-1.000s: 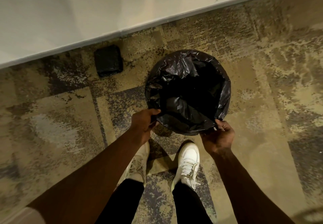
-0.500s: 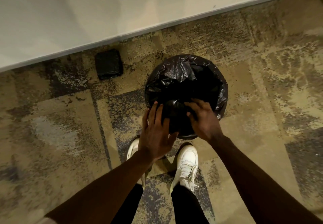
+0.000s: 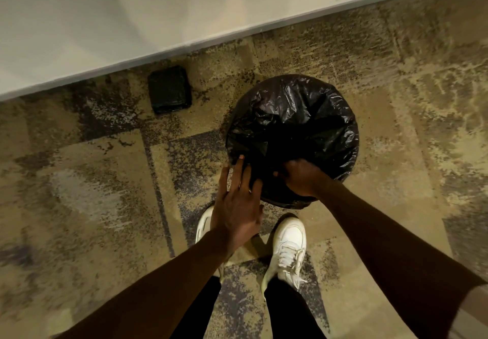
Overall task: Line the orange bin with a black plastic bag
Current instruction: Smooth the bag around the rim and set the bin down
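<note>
The black plastic bag (image 3: pixel 303 111) is draped over the round bin on the carpet and covers it wholly, so none of the orange shows. My left hand (image 3: pixel 237 206) lies flat with straight fingers, its fingertips touching the bag's near left edge. Over the near rim, my right hand (image 3: pixel 301 180) reaches down into the bag's dark opening, knuckles up. Its fingers are lost in the black plastic.
A flat black square pack (image 3: pixel 169 89) lies on the carpet left of the bin, near the white wall (image 3: pixel 158 8) and its baseboard. My white shoes (image 3: pixel 289 243) stand just in front of the bin. Patterned carpet stretches to both sides.
Both hands let go of the bag's near rim and moved onto the bag. The left now lies flat at the near left edge, and the right has pushed down into the opening.
</note>
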A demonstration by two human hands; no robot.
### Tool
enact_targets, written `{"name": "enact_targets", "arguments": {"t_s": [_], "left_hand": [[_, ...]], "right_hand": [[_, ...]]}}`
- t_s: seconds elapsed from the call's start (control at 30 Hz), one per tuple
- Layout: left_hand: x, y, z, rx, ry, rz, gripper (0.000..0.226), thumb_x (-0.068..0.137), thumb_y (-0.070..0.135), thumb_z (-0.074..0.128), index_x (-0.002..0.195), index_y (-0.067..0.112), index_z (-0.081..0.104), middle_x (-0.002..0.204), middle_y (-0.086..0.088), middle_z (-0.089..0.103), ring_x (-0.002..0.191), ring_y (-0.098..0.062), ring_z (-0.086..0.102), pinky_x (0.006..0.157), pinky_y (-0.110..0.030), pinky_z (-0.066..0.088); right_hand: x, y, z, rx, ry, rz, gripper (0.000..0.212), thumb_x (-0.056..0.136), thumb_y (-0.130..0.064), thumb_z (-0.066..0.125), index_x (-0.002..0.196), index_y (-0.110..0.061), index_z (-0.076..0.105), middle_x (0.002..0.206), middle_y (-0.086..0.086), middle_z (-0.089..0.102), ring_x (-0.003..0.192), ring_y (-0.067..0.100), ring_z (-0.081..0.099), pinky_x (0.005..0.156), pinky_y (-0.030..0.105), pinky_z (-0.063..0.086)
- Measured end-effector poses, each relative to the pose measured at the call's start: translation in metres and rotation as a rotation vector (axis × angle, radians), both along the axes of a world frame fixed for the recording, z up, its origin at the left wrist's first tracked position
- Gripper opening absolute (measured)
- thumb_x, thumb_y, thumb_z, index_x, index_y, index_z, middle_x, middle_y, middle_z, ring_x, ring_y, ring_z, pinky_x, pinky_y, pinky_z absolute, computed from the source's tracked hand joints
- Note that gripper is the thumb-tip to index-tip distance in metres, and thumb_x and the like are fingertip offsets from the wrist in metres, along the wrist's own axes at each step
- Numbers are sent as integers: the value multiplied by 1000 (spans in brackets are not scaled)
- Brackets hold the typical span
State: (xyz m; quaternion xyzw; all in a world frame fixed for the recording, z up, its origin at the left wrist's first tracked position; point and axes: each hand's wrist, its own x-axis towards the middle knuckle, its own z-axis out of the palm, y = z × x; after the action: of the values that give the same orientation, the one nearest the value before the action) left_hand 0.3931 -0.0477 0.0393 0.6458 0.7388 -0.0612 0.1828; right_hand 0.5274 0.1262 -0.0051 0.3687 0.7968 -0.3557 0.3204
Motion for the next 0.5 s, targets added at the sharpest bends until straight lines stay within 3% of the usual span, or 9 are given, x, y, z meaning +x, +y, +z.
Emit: {"name": "enact_targets", "arguments": {"t_s": [0.1,0.2,0.33,0.4,0.5], "left_hand": [[2,6,1,37,-20,34,84,81,51,72,148,7,47,169,-23,30,166,-40,6,132,-60,6],[5,11,5,81,-72,148,91,81,57,70,153,9,42,173,-23,21,166,-39,4,131,-61,15],[16,9,8,140,-184,289,89,84,55,66,155,10,39,173,-20,19,165,-38,8,128,-61,23],[23,6,10,167,-237,437,88,83,51,70,154,10,36,171,-19,20,162,-39,15,126,-59,27],[32,3,12,223,-339,689,82,84,43,74,148,8,39,162,-18,29,150,-38,29,117,-57,43]], "right_hand": [[8,12,13,278,192,-36,41,105,-39,53,135,-14,63,130,18,64,123,40,57,98,51,51],[20,31,18,454,89,74,52,98,-46,59,140,-14,58,134,19,62,129,42,51,102,53,44],[34,61,17,271,-40,-38,79,98,-49,64,162,-17,30,157,25,43,147,47,37,115,59,41],[35,68,18,176,-12,-120,86,98,-41,68,165,-17,21,158,27,42,146,49,40,116,58,43],[30,59,26,232,209,-192,70,97,-26,70,158,-12,39,146,25,57,130,47,58,104,51,53]]}}
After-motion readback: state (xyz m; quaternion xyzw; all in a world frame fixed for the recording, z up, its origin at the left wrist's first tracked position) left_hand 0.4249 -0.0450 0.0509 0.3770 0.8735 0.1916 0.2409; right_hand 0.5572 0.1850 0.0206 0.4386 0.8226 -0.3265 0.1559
